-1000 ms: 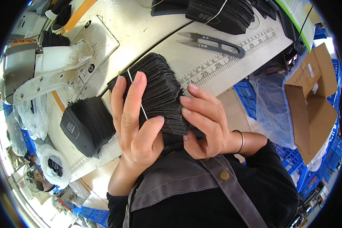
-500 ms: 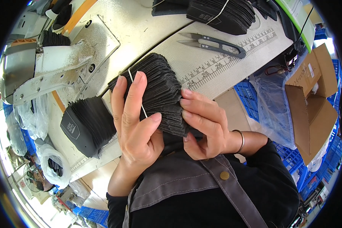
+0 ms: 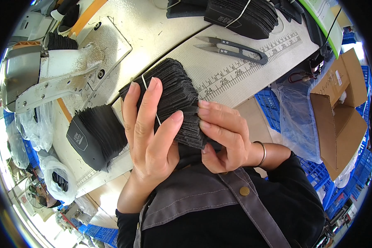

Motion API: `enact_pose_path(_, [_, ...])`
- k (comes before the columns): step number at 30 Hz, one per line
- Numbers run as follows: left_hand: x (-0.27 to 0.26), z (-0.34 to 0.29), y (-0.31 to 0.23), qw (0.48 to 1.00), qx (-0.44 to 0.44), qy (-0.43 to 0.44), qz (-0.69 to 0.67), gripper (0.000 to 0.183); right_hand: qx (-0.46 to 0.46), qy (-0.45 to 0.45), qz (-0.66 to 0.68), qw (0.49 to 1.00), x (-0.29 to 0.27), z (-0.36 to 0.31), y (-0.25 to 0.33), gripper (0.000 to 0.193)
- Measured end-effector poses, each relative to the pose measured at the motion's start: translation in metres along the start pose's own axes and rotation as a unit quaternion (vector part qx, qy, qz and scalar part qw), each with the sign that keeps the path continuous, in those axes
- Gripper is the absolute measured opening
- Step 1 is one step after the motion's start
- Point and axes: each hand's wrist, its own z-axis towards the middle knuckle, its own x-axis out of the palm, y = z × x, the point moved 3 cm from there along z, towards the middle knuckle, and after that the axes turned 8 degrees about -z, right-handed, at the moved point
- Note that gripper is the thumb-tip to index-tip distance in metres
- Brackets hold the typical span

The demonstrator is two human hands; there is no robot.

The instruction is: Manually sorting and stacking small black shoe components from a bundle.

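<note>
A thick stack of black fabric pieces [image 3: 173, 84] stands between my hands, its many edges fanned upward and a white band [image 3: 144, 81] around it. My left hand [image 3: 151, 138] grips its left side, two fingers over the band and the thumb laid across the top edges. At the right end, the fingertips of my right hand [image 3: 229, 134] pinch the edges of some pieces; how many is unclear. Left of my left hand lies another stack of black pieces [image 3: 96, 134] with a pale print on its front piece. Grey thread snips [image 3: 239, 50] rest beyond my right hand.
A ruler scale [image 3: 252, 68] runs along the worktable. At the far side sits a banded black bundle [image 3: 242, 18]. A sewing machine [image 3: 49, 78] occupies the left. On the right are an open cardboard box [image 3: 335, 124], clear plastic sheeting [image 3: 295, 111] and blue crates [image 3: 268, 107].
My left thumb has slid right and up across the edges, toward my right fingertips. The edges near my right fingers now part slightly. The other things stay put.
</note>
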Motion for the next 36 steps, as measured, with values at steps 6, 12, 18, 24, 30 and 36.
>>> enact_pose_path(6, [-0.0003, 0.0, -0.0007, 1.0, 0.005, 0.008, 0.004, 0.027, -0.007, -0.013, 0.001, 1.0, 0.0001, 0.0001, -0.0004, 0.048])
enact_pose_path(12, [0.0, -0.0008, -0.0005, 1.0, -0.001, -0.002, -0.002, 0.028, -0.013, -0.018, -0.004, 1.0, 0.001, -0.0004, -0.0009, 0.047])
enact_pose_path(18, [-0.001, -0.0007, -0.0003, 1.0, -0.002, 0.006, -0.001, 0.026, -0.016, -0.025, -0.002, 1.0, 0.0016, 0.0008, -0.0016, 0.045])
enact_pose_path(24, [-0.0034, 0.0039, -0.0033, 1.0, -0.014, 0.026, 0.01, 0.026, -0.026, -0.038, -0.005, 0.999, 0.0013, 0.0036, -0.004, 0.041])
enact_pose_path(30, [-0.0025, 0.0033, -0.0021, 1.0, -0.012, 0.02, 0.002, 0.03, -0.035, -0.05, 0.0, 0.998, 0.0016, 0.0047, -0.0041, 0.041])
enact_pose_path(36, [-0.0034, 0.0035, -0.0028, 0.999, -0.013, 0.032, 0.003, 0.032, -0.035, -0.052, 0.007, 0.998, 0.001, 0.0058, -0.0053, 0.041])
